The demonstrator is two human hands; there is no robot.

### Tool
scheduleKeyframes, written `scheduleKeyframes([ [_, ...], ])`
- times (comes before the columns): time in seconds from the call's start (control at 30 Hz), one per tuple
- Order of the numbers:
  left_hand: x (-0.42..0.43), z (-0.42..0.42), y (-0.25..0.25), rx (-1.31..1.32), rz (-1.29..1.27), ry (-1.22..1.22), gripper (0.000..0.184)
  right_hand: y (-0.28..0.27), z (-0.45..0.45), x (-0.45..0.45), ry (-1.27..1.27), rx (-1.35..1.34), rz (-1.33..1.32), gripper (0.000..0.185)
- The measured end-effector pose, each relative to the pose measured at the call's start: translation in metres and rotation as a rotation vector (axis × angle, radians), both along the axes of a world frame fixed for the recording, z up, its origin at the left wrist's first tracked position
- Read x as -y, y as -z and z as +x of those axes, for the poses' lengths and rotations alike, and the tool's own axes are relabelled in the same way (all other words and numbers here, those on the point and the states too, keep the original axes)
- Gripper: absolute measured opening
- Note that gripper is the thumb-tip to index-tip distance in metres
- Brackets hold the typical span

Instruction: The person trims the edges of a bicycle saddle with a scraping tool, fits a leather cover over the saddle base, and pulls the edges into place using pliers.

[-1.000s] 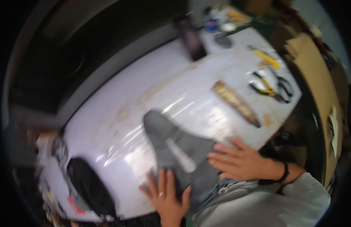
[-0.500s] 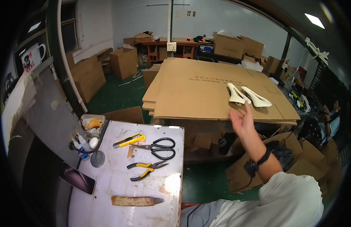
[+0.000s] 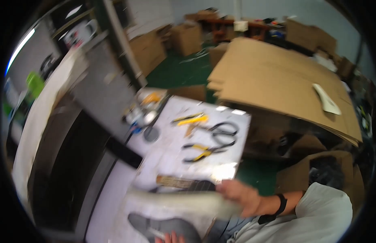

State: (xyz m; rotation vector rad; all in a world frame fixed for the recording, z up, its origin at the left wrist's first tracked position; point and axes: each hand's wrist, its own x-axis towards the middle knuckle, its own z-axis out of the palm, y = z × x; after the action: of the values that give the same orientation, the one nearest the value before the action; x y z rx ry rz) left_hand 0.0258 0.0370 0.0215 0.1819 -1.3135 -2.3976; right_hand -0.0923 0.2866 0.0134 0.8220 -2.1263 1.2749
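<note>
My right hand (image 3: 242, 196) grips one end of a cream bicycle saddle (image 3: 176, 203), smeared by motion, above the near part of the white table (image 3: 119, 190). Below it is a dark grey bicycle saddle (image 3: 167, 225). Fingers of my left hand (image 3: 170, 238) show at the bottom edge, closed over the grey saddle; the rest of that hand is out of view. Just beyond the cream saddle lies a knife with a worn, wrapped handle (image 3: 172, 181), its blade end partly covered. Another cream saddle (image 3: 326, 99) rests on the stacked cardboard.
On the table lie pliers (image 3: 202, 153), scissors (image 3: 224, 133) and a yellow utility knife (image 3: 192, 119). A phone (image 3: 123, 152) leans at the left edge. A tray of bottles (image 3: 145, 109) stands behind. Cardboard sheets (image 3: 273, 85) are stacked at right, an open box (image 3: 293, 178) below.
My right hand has picked up one cream saddle from the cardboard and brought it over the table. My left hand and the grey saddle have come into view. The view has turned left and down.
</note>
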Motion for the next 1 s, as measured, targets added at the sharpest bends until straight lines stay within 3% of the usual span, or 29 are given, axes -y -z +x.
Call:
scheduleKeyframes([
  [0.07, 0.015, -0.012, 0.003, -0.347, 0.401, 0.408, 0.099, -0.006, 0.025, 0.056, -0.282, -0.325, 0.311, 0.043],
  [0.13, 0.030, 0.007, 0.006, -0.181, 0.694, 0.093, 0.078, 0.008, 0.054, 0.093, -0.438, -0.218, 0.348, 0.040],
  [0.2, 0.056, 0.027, 0.026, 0.005, 0.499, -0.121, 0.081, 0.002, 0.050, 0.101, -0.559, -0.173, 0.267, 0.049],
  [0.27, 0.056, 0.024, -0.002, -0.111, 0.615, -0.007, 0.081, -0.002, 0.040, 0.097, -0.612, -0.052, 0.052, 0.043],
  [0.33, 0.059, 0.033, -0.003, -0.114, 0.706, 0.074, 0.084, 0.006, 0.031, 0.101, -0.583, 0.062, -0.088, 0.053],
  [0.4, 0.055, 0.038, -0.010, 0.135, 0.443, 0.009, 0.084, -0.011, 0.017, 0.114, -0.594, 0.008, -0.060, 0.055],
  [0.47, 0.046, 0.035, -0.018, 0.258, 0.274, 0.026, 0.092, -0.020, 0.014, 0.119, -0.684, 0.247, -0.010, 0.060],
  [0.7, 0.039, 0.039, -0.025, 0.177, 0.285, 0.210, 0.084, -0.040, 0.014, 0.117, -0.821, -0.001, 0.232, 0.057],
  [0.77, 0.043, 0.036, -0.036, 0.397, 0.173, 0.164, 0.087, -0.028, 0.021, 0.108, -0.869, 0.012, 0.171, 0.054],
  [0.8, 0.045, 0.033, -0.029, 0.151, 0.212, 0.093, 0.090, -0.026, 0.021, 0.104, -0.923, 0.034, 0.144, 0.050],
  [0.87, 0.070, 0.030, -0.029, 0.006, 0.207, 0.043, 0.093, -0.020, 0.027, 0.100, -0.970, 0.052, 0.109, 0.049],
  [0.9, 0.076, 0.027, -0.041, 0.089, 0.192, -0.013, 0.070, -0.020, 0.027, 0.100, -0.990, 0.057, 0.110, 0.049],
  [0.93, 0.082, 0.027, -0.043, 0.093, 0.195, -0.030, 0.070, -0.020, 0.027, 0.099, -1.036, 0.062, 0.134, 0.046],
  [1.0, 0.089, 0.025, -0.046, 0.352, 0.020, 0.129, 0.039, -0.018, 0.027, 0.097, -1.089, 0.071, 0.160, 0.043],
])
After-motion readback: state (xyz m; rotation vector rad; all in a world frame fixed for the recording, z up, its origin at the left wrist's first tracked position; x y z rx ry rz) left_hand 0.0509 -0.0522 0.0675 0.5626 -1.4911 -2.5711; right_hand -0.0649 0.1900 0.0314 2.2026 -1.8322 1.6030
